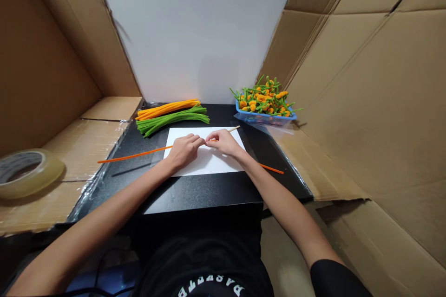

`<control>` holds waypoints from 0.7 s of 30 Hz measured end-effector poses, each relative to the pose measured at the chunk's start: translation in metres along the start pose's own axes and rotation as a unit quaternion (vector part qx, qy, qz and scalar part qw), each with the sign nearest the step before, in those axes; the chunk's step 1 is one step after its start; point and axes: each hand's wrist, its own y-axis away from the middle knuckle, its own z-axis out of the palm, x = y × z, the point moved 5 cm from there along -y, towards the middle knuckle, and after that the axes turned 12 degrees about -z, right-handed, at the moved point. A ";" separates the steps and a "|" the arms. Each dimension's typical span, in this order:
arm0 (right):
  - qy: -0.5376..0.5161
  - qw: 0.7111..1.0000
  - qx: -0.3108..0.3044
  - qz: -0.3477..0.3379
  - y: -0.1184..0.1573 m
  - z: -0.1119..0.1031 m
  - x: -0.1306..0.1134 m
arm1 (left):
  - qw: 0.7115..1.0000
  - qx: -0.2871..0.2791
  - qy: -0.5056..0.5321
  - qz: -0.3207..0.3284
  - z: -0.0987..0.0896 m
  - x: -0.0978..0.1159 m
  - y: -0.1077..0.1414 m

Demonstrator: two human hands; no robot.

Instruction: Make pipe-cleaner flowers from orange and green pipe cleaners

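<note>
Over a white sheet (198,167), my left hand (186,149) and my right hand (223,142) meet, fingertips nearly touching. Both are closed in a pinch on an orange pipe cleaner (134,155). One long end of it sticks out to the left past my left hand. Another orange length shows to the right, beyond my right forearm. A thin pale stick (234,128) pokes out behind my right hand; whether the fingers grip it is hidden.
Bundles of orange (167,109) and green pipe cleaners (170,120) lie at the table's back left. A blue basket (266,118) of orange and green pieces stands back right. A tape roll (29,171) lies on cardboard at left. Cardboard walls rise at both sides.
</note>
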 end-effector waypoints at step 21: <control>0.104 0.947 -0.050 -0.299 0.013 0.010 -0.040 | 0.784 -0.376 0.461 -0.178 0.006 -0.037 -0.004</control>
